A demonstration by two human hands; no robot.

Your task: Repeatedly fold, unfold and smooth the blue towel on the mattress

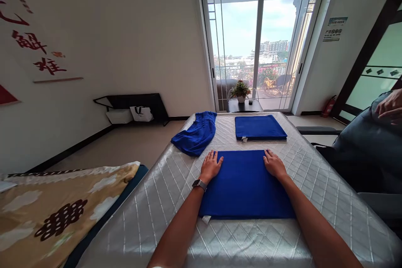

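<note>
A folded blue towel (245, 186) lies flat on the silver quilted bed (329, 184) in front of me. My left hand (211, 166) rests palm down on its far left corner, fingers spread, a watch on the wrist. My right hand (274, 163) presses flat on its far right corner. Neither hand grips anything. Farther back lies a second folded blue towel (260, 127), neat and square. To its left sits a crumpled blue cloth (196, 134) near the bed's left edge.
A patterned tan blanket (56, 209) covers another bed at lower left. Another person's hand (391, 106) and dark clothing (364, 146) show at the right edge. A small table with a potted plant (240, 91) stands before the glass balcony doors (260, 42).
</note>
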